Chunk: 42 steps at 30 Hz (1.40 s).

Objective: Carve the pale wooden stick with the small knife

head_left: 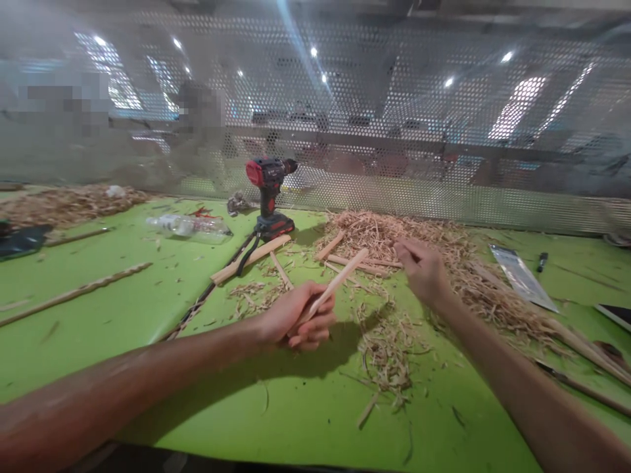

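Observation:
My left hand (296, 318) is closed around the lower end of a thin pale wooden stick (340, 279) that slants up and to the right over the green table (148, 315). My right hand (424, 269) hovers just right of the stick's upper tip, above a heap of wood shavings (444, 263). Its fingers are curled together, and I cannot make out anything in them. Several more carved sticks (345, 263) lie among the shavings between the hands and the drill.
A red and black cordless drill (269, 194) stands at the back centre before a perforated metal screen (394, 131). A clear plastic bottle (190, 228) lies left of it. Long sticks (83, 286) lie at left, a foil packet (522, 277) and a blade (562, 376) at right.

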Available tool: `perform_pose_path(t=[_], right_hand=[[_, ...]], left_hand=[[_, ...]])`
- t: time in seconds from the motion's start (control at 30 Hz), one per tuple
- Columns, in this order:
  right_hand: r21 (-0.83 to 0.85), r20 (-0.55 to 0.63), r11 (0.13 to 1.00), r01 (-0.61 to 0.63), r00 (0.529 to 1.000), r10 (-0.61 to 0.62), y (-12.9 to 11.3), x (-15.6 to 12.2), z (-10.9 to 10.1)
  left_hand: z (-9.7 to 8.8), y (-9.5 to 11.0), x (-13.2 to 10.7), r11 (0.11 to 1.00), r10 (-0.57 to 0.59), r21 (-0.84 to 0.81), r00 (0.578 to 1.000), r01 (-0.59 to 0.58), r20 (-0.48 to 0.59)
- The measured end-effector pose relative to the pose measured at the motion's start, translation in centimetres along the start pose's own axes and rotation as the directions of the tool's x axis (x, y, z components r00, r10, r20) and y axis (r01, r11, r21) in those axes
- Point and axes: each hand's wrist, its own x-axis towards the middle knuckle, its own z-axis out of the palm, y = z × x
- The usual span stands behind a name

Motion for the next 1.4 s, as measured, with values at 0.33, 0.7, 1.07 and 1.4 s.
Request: perform_pose_path(t=[0.33,0.7,1.07,1.4], right_hand=[[0.142,0.197,0.957,0.252,0.941,-0.276,-5.9,-2.2,2.0],[0.016,0.226,0.928,0.373,0.902,-0.367,-5.6,-2.5,2.3],[-0.061,0.25,0.929,0.366,0.907,-0.341,-3.4,-2.4,2.6],[-0.069,0.244,0.943,0.327,0.922,-0.301,-1.4,-2.1,2.6]], left_hand=[[0.0,-0.1,-0.2,0.998,0.046,-0.036,0.999,-0.047,-0.029],[0.4,-0.1,0.0,0.997,0.057,-0.044,0.993,-0.063,-0.107],[0.2,-0.1,0.4,0.998,0.04,0.06,0.984,-0.03,-0.173],[0.2,-0.2,0.4,0.997,0.029,0.07,0.975,-0.014,-0.221]])
